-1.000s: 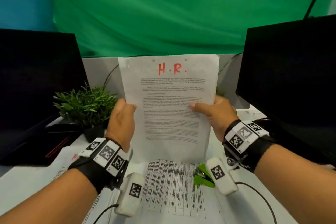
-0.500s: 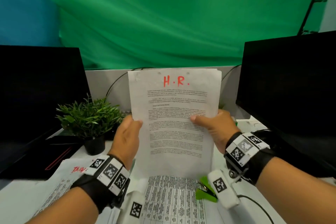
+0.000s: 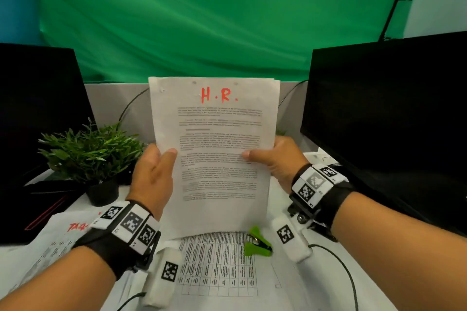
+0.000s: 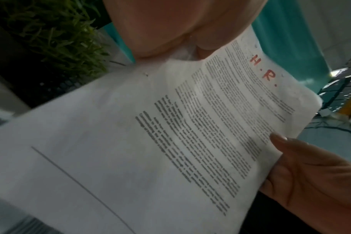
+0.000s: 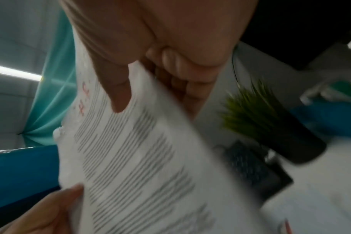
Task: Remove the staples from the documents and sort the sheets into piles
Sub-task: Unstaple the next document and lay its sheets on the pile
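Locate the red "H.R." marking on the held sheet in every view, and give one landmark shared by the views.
Head: the H.R. marking sits top centre of the held sheet.
Left wrist: the marking lies upper right, running diagonally near the sheet's far edge.
Right wrist: the marking is left of centre, blurred, beside the thumb.
Shared landmark: the potted plant, seen in all three.

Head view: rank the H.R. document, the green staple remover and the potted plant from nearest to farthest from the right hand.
1. H.R. document: held by the right hand at its right edge.
2. Green staple remover: on the desk, below the hand.
3. Potted plant: far left, beyond the left hand.
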{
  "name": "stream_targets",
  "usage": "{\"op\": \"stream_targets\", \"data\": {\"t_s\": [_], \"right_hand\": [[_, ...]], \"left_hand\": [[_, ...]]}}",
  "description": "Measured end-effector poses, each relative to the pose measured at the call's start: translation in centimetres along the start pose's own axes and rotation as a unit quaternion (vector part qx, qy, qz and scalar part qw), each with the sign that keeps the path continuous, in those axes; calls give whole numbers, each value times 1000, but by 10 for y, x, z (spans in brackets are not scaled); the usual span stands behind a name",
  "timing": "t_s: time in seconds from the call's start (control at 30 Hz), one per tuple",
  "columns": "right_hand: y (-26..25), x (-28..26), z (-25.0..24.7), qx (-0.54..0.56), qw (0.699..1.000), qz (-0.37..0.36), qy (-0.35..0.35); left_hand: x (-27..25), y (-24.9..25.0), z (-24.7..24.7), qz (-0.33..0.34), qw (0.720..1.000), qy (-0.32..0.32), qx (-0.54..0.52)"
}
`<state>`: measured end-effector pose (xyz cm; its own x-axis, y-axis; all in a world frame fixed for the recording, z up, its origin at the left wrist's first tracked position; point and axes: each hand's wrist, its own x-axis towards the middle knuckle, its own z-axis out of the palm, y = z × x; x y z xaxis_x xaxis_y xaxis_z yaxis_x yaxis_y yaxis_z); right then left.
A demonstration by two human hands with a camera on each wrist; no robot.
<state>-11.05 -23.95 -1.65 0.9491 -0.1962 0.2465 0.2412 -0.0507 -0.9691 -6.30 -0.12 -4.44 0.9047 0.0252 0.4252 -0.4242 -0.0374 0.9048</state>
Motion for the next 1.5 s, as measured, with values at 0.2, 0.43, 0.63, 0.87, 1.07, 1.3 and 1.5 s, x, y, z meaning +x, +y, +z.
{"op": "stream_targets", "data": {"t_s": [0.2, 0.43, 0.63, 0.87, 1.07, 1.3, 1.5], "right_hand": [[-51, 0, -58, -456, 887, 40, -57], [42, -23, -79, -736, 626, 204, -160], [77, -25, -79, -723, 652, 202, -110], [51, -16, -86, -440, 880, 150, 92], [63, -24, -78, -450, 869, 183, 89], [-60, -17, -59, 54, 936, -117, 328], [-138, -6, -5, 163, 880, -304, 327]], "left_hand": [[21, 27, -35, 140, 952, 77, 261], [11, 41, -45, 198, 920, 26, 336], [0, 46, -41, 186, 924, -10, 335], [0, 51, -47, 187, 928, 6, 321], [-7, 54, -45, 172, 932, 6, 320], [-18, 62, -39, 219, 910, 23, 353], [-31, 72, -29, 272, 891, 24, 362]]}}
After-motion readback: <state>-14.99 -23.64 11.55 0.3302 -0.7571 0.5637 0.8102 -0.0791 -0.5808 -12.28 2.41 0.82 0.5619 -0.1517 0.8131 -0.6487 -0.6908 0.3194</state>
